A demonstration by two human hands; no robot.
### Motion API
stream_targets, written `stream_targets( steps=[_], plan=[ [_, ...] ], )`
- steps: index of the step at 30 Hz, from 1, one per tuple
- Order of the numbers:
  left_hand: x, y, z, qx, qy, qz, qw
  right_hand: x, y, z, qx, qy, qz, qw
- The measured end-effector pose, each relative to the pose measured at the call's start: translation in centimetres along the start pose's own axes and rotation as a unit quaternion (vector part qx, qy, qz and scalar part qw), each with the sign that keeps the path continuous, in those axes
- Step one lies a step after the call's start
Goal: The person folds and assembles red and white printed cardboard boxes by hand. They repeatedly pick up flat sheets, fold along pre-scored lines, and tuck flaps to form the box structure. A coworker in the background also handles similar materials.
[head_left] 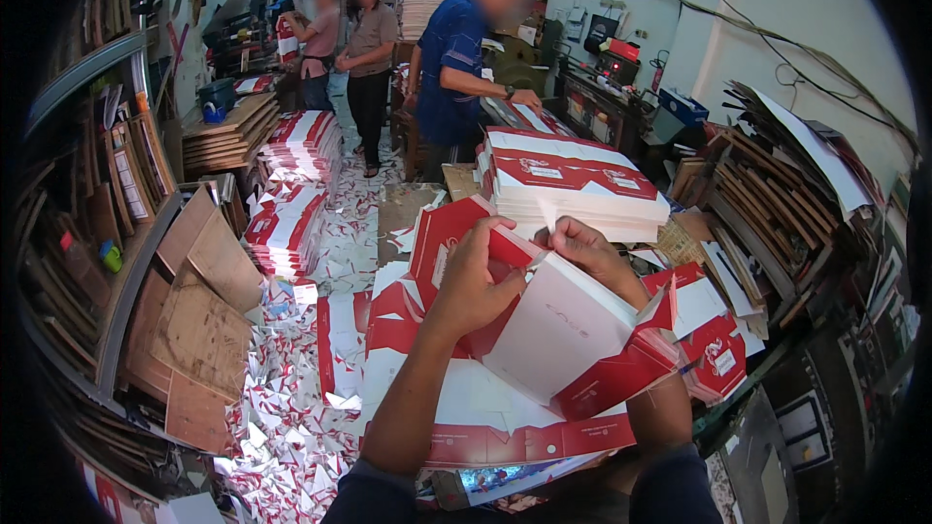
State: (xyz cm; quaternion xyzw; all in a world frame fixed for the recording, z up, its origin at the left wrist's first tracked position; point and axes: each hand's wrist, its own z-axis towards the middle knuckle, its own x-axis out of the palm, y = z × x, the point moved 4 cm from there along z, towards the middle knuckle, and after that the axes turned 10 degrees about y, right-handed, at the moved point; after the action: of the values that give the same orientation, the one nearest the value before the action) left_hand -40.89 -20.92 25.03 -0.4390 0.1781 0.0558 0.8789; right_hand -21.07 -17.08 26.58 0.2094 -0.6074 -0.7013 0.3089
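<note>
Both hands hold a red-and-white box blank [568, 330], partly folded, raised above a pile of flat blanks [466, 408] at near centre. The left hand [473, 277] curls its fingers [490, 233] over the blank's upper left flap, closed on it. The right hand [587, 250] pinches the top edge, fingers bent tight around it. Just beyond them a stack of folded boxes [568, 184] stands. Far off, a person in a blue shirt [451, 58] leans over a bench.

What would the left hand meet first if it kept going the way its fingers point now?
Probably the tall stack of flat red-and-white cartons just beyond; the left hand already grips the folded carton's red flap. Depth is unclear.
</note>
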Motion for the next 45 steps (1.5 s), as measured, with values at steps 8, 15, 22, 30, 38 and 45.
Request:
stream_targets(
  steps=[8,15,22,30,38,45],
  plan=[
    [0.2,-0.1,-0.1,0.009,-0.031,-0.017,0.999,-3.4,1.3,0.1,-0.155,-0.323,0.086,0.930],
    [0.7,0.3,-0.2,0.035,-0.064,0.012,0.997,-2.1,-0.6,-2.8,0.042,-0.162,-0.070,0.983],
    [1.6,-0.4,-0.4,0.055,-0.108,0.070,0.990,0.8,-2.7,-18.1,-0.235,-0.136,0.077,0.960],
    [1.7,0.1,0.1,0.049,-0.131,-0.045,0.989,5.2,-2.5,-18.7,-0.076,-0.365,-0.204,0.905],
    [2.4,-0.9,-0.6,0.029,-0.189,0.129,0.973,2.2,-2.2,-16.0,-0.132,-0.343,-0.142,0.919],
    [0.3,-2.6,-1.9,-0.042,-0.053,-0.021,0.997,2.0,-4.0,-15.5,-0.206,-0.341,-0.085,0.913]
  ],
)
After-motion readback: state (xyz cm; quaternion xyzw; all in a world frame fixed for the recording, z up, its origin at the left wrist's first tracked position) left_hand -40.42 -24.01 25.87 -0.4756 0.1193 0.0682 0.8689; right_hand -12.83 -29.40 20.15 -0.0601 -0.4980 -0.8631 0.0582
